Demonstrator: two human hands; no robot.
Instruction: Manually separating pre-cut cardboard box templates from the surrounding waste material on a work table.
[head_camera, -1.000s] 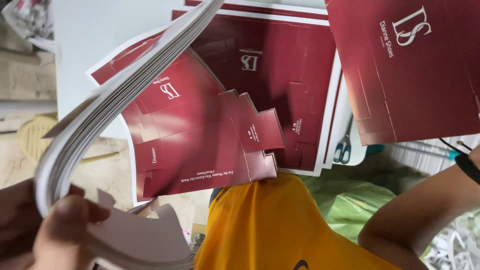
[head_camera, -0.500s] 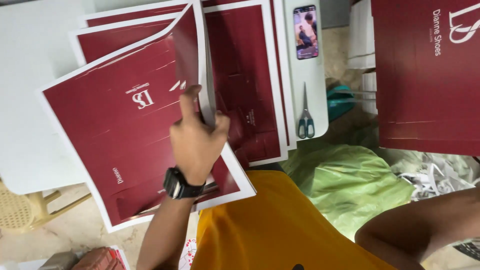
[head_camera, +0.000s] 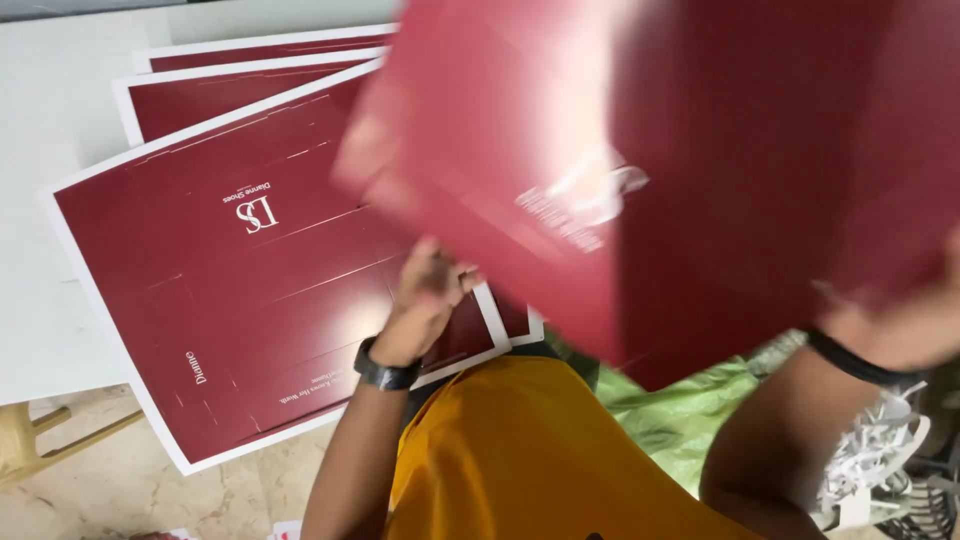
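Observation:
A large dark red printed card sheet (head_camera: 700, 190) hangs blurred in the air over the middle and right of the view. My right hand (head_camera: 900, 335), with a black band at the wrist, grips its lower right edge. My left hand (head_camera: 428, 298) wears a black watch and sits at the sheet's lower left edge, above a flat dark red sheet with a white border (head_camera: 230, 290) on the white table (head_camera: 50, 120). Its fingertips are hidden behind the raised sheet. Two more such sheets (head_camera: 220, 100) lie fanned out behind the flat one.
My yellow garment (head_camera: 530, 460) fills the bottom middle. A crumpled green plastic bag (head_camera: 680, 415) lies to its right, with white paper scraps (head_camera: 880, 460) at the lower right. A pale wooden chair frame (head_camera: 40, 445) stands on the tiled floor under the table's near edge.
The raised red sheet has swung from the far right across the middle, now hiding the scissors and phone. My left hand has drawn back from the flat sheet toward its near right corner.

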